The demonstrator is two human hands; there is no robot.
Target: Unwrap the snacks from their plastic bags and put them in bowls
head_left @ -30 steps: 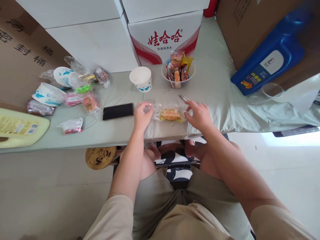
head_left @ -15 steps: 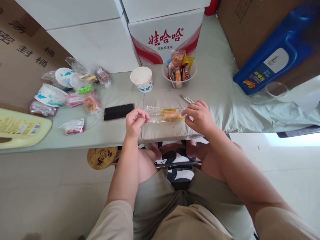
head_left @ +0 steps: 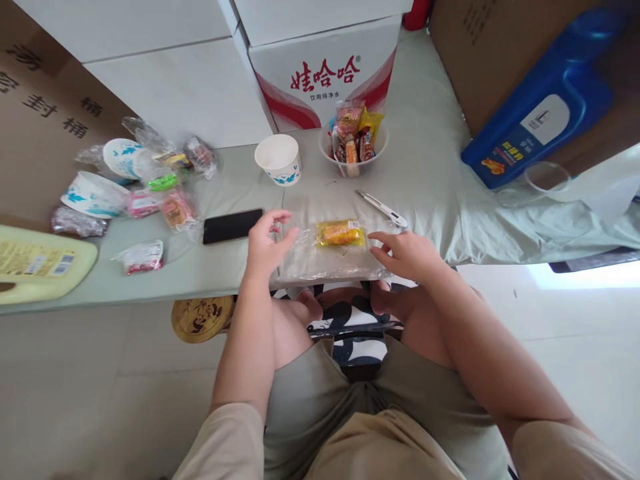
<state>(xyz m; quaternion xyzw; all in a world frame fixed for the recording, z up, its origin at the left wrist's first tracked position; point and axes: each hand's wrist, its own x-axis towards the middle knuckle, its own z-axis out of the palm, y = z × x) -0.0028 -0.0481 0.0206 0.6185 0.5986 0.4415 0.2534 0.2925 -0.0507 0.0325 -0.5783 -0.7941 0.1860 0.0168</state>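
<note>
A clear plastic bag (head_left: 310, 257) lies flat at the table's near edge, with a yellow wrapped snack (head_left: 340, 233) inside it. My left hand (head_left: 264, 245) hovers at the bag's left end, fingers spread, holding nothing. My right hand (head_left: 407, 255) lies at the bag's right end, its outstretched fingertips on the plastic. A small metal tool (head_left: 383, 208) rests just beyond the bag.
A black phone (head_left: 233, 225) lies left of the bag. Behind stand a paper cup (head_left: 277, 159) and a clear bowl of snacks (head_left: 380, 148), before a white carton (head_left: 325, 73). Snack packets (head_left: 167, 200) and paper bowls (head_left: 93, 193) crowd the left. A blue jug (head_left: 545, 113) leans at right.
Both hands held the bag stretched between them above the table; now it lies flat. My left hand has let go and opened, and my right has dropped to the bag's right end.
</note>
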